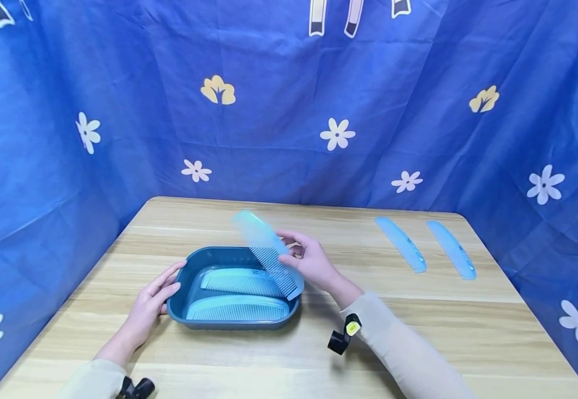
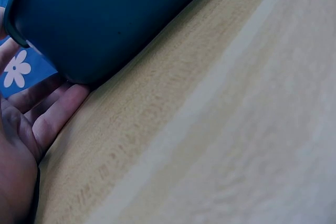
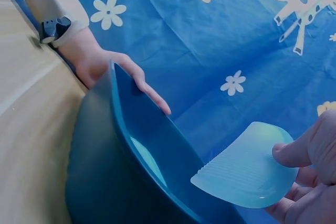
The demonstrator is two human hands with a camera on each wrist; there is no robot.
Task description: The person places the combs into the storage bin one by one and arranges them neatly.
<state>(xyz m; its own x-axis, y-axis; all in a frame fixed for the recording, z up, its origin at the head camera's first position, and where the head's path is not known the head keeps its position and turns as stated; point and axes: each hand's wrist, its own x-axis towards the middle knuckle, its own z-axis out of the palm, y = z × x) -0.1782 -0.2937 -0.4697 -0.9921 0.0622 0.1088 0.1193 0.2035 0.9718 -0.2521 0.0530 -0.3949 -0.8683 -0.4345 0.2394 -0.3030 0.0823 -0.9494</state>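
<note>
A light blue comb is pinched in my right hand, tilted over the right part of a dark blue plastic basin. Its lower end is by the basin's right rim, teeth facing left and down. In the right wrist view, my thumb lies on the flat of that comb. My left hand holds the basin's left end. The left wrist view shows its lower fingers against the basin's bottom corner. Two similar combs, a rear one and a front one, lie inside the basin.
Two more blue combs, one beside the other, lie slanted at the table's back right. The wooden table is enclosed at the back and sides by a blue patterned cloth.
</note>
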